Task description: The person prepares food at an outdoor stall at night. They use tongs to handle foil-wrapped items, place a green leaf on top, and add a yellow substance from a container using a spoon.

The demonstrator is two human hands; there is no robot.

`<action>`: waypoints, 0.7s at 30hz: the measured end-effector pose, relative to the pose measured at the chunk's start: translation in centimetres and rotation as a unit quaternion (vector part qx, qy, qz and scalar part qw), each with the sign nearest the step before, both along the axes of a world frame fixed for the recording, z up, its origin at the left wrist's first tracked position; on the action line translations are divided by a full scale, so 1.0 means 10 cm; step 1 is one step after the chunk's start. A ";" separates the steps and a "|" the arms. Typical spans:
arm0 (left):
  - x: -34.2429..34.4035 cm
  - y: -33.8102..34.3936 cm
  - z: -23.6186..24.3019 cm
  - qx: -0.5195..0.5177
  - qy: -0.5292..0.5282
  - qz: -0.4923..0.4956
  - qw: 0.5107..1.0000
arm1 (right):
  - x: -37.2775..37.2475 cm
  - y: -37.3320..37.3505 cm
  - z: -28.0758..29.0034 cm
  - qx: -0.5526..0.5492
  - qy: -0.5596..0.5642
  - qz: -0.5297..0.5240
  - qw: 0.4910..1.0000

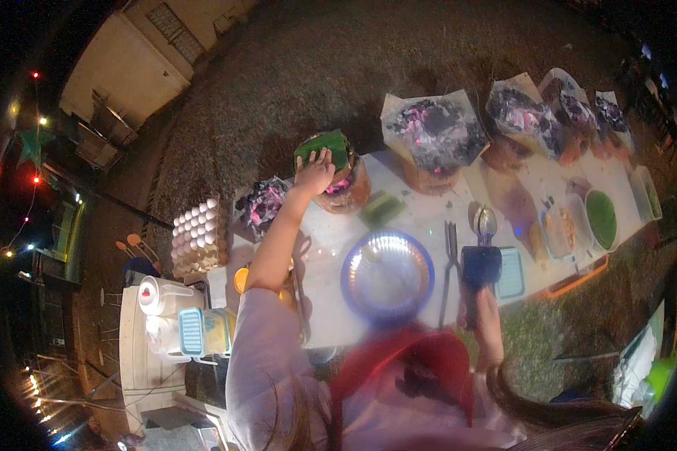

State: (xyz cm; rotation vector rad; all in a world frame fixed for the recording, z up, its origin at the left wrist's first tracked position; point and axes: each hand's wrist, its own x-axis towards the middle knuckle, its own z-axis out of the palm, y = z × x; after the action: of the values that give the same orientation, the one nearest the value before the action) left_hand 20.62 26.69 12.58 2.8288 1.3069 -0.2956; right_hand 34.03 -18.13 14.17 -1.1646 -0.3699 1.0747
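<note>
My left hand (pixel 316 169) reaches to a green leaf (pixel 329 144), its spread fingers lying on top. The leaf covers a clay stove (pixel 350 194) with glowing coals beneath. At the right, my right hand (pixel 487 308) is closed on a dark blue object (pixel 480 267), partly hidden, just below some metal spoons (pixel 483 223). Long metal tongs (pixel 447 259) lie beside it. Between my arms is a blue-rimmed basin (pixel 387 274) on the white table (pixel 323 248).
More coal stoves (pixel 432 120) line the table's far side. An egg tray (pixel 195 233), a white jug (pixel 158 295) and a lidded container (pixel 192 331) are on the left. Food containers (pixel 568 225) and a leaf-lined bowl (pixel 602 218) stand at the right.
</note>
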 end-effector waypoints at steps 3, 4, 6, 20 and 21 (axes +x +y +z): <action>-0.02 0.06 0.05 -0.009 -0.041 0.005 0.999 | 0.00 -0.01 0.00 0.008 -0.002 0.003 1.000; -0.06 0.10 0.12 0.000 -0.076 0.002 0.997 | 0.00 -0.02 0.00 0.011 -0.006 0.005 1.000; -0.10 0.10 0.22 0.088 -0.191 0.023 0.977 | 0.00 -0.03 0.01 0.013 -0.008 0.010 1.000; 0.53 -1.06 -1.53 -0.150 -0.116 -0.018 0.982 | 0.01 -0.05 -0.06 0.022 0.003 0.008 1.000; 0.53 -1.02 -1.62 -0.157 -0.106 -0.034 0.981 | 0.01 -0.07 -0.06 0.030 0.007 0.009 1.000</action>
State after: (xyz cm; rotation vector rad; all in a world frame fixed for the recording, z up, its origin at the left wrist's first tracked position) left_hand 25.88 16.46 -3.63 2.5594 1.0226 -0.1758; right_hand 34.11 -18.79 13.55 -1.1029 -0.3995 1.0789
